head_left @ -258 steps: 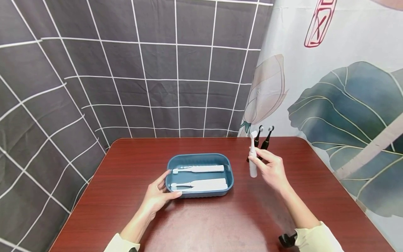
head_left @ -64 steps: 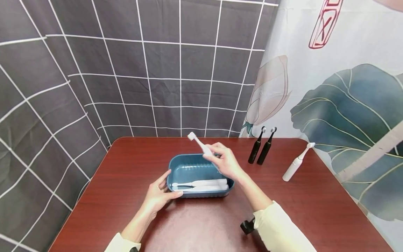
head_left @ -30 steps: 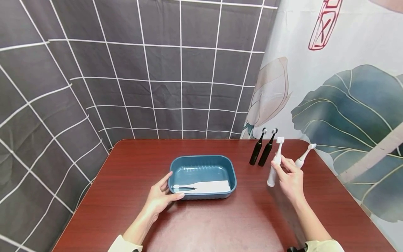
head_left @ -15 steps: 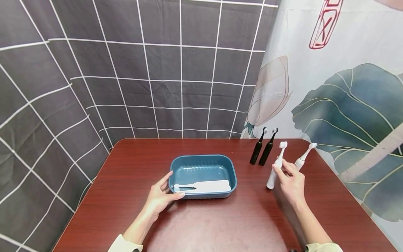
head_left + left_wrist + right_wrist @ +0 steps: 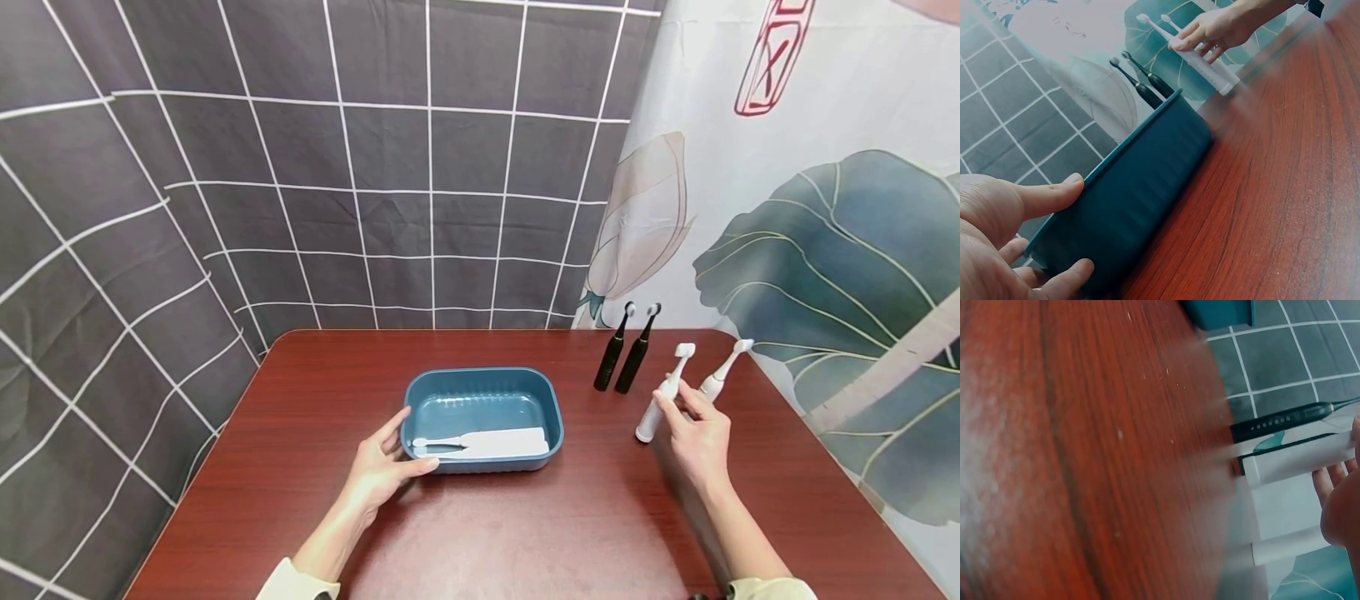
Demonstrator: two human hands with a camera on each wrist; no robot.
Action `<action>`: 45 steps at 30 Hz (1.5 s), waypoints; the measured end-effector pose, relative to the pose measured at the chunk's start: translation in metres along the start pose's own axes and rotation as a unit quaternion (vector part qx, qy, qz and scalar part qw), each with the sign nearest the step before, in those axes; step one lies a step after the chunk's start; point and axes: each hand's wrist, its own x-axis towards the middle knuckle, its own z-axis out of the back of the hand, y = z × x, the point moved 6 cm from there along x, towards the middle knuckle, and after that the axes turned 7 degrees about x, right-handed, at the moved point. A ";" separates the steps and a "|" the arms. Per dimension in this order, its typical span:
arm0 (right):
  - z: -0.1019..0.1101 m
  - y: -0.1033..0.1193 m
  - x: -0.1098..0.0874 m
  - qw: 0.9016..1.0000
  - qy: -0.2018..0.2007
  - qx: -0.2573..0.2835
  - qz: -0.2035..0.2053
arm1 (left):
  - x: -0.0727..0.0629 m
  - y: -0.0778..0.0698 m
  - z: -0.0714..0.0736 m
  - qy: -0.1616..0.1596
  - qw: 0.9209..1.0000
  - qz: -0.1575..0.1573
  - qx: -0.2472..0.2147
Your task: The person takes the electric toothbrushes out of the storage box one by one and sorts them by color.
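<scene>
At the left end of a blue plastic basket point(image 5: 480, 379), my left hand point(image 5: 378, 473) grips the corner, its thumb on the front rim. Inside, white electric toothbrushes point(image 5: 504, 443) lie side by side along the front wall. My right hand point(image 5: 699, 433) pinches another white electric toothbrush point(image 5: 651, 418) between thumb and fingers, head up and leaning right, its base at or just above the table. Close behind that hand stands one more white toothbrush point(image 5: 714, 385), partly hidden by it. In the right wrist view, the held toothbrush point(image 5: 1297, 461) shows its lower handle.
Two black electric toothbrushes point(image 5: 610, 362) stand side by side, left of the right hand. The red-brown wooden table point(image 5: 525, 533) ends at a dark grid-patterned curtain point(image 5: 382, 217) behind and a leaf-printed curtain point(image 5: 825, 250) on the right.
My right hand has put one white toothbrush at the far right, then lifted another from the basket and carried it rightward. Lately its head tilts further right. The left hand stays put.
</scene>
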 end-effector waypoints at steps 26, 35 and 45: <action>0.013 -0.047 0.003 0.994 -0.054 -0.055 -0.079 | -0.001 -0.001 0.000 0.000 1.000 0.001 0.002; 0.011 -0.045 0.006 0.989 -0.032 -0.123 -0.073 | -0.002 -0.002 0.001 -0.002 1.000 0.001 0.001; 0.011 -0.042 0.007 0.988 -0.019 -0.137 -0.065 | -0.001 0.000 0.000 0.000 1.000 0.000 -0.004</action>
